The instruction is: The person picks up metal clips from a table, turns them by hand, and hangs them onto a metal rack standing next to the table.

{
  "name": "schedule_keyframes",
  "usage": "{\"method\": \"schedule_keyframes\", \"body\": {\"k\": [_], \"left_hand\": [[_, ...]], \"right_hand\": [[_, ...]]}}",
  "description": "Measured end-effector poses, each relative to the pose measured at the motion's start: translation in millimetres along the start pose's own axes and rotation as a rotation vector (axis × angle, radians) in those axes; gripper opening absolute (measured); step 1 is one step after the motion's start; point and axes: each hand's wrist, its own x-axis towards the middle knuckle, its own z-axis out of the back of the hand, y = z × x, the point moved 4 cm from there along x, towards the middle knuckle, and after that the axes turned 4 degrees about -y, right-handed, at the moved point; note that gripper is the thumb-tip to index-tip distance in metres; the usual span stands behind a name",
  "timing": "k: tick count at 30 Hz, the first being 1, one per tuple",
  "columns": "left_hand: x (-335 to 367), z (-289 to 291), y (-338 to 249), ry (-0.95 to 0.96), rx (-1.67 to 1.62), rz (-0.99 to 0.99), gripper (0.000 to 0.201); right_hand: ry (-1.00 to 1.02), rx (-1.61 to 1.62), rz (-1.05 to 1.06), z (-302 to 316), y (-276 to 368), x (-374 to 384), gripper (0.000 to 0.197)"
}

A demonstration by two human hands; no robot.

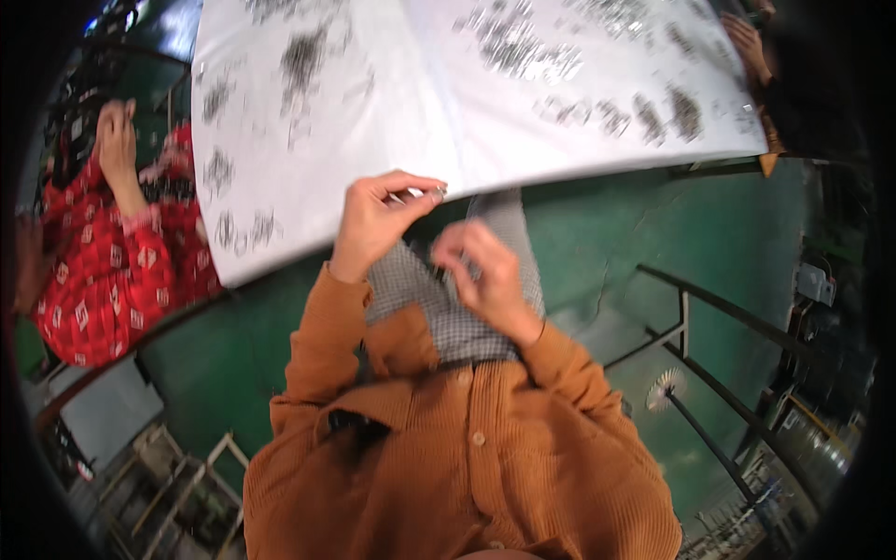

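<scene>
My left hand (375,222) is at the near edge of the white-covered table (392,112). Its thumb and fingertips pinch a small shiny metal piece (440,192), too small to name more exactly. Lower and to the right, my right hand (485,275) hovers over my checked trousers, apart from the left one. Its fingers curl inward but are smeared by motion, so whether it holds anything does not show. Small silvery metal parts lie on the cover in loose piles, such as a bright heap (523,47) at the far right and a darker one (303,58) at the far left.
On the left sits a person in a red patterned garment (112,280), one hand raised. Another person's hand (747,42) rests by the table's far right corner. Dark metal bars (719,303) stand over the green floor (597,233) at right; a frame (177,490) is at lower left.
</scene>
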Motion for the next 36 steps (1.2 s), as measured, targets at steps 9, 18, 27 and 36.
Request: {"method": "schedule_keyframes", "body": {"k": [9,18,27,36], "left_hand": [[-83,29,-33,-0.265,0.269,-0.084,0.023],[-86,40,-30,-0.335,0.265,-0.154,0.021],[-91,45,-25,-0.335,0.299,-0.24,0.022],[-96,41,-33,-0.372,0.29,-0.336,0.023]], "right_hand": [[0.066,-0.027,-0.004,-28,7,9,0.013],[0.094,-0.079,0.089,-42,15,19,0.013],[0.21,0.029,0.052,-46,5,34,0.015],[0.235,-0.532,0.106,-110,-102,221,0.01]]}}
